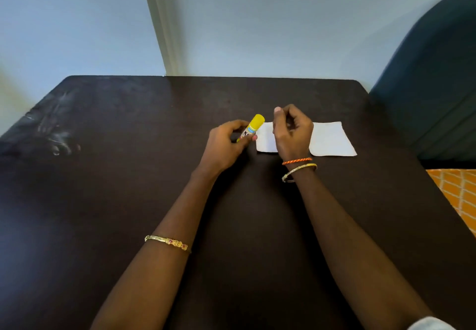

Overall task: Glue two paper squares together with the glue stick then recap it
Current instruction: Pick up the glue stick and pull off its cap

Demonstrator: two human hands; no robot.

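Observation:
A glue stick [253, 126] with a yellow cap on its upper end is tilted up and to the right; my left hand [228, 141] grips its lower part between thumb and fingers. Just right of the cap, my right hand [292, 131] hovers with loosely curled fingers and holds nothing. Two white paper squares lie side by side on the dark table [128, 175]: the left square [265, 140] is partly hidden behind my right hand, and the right square [332, 139] shows almost fully.
A blue-grey wall with a pale vertical trim [159, 20] stands behind the table's far edge. A dark teal chair back [438, 72] rises at the right. Orange patterned fabric [458, 190] shows past the right table edge. Pale scuff marks [56, 129] cover the far left corner.

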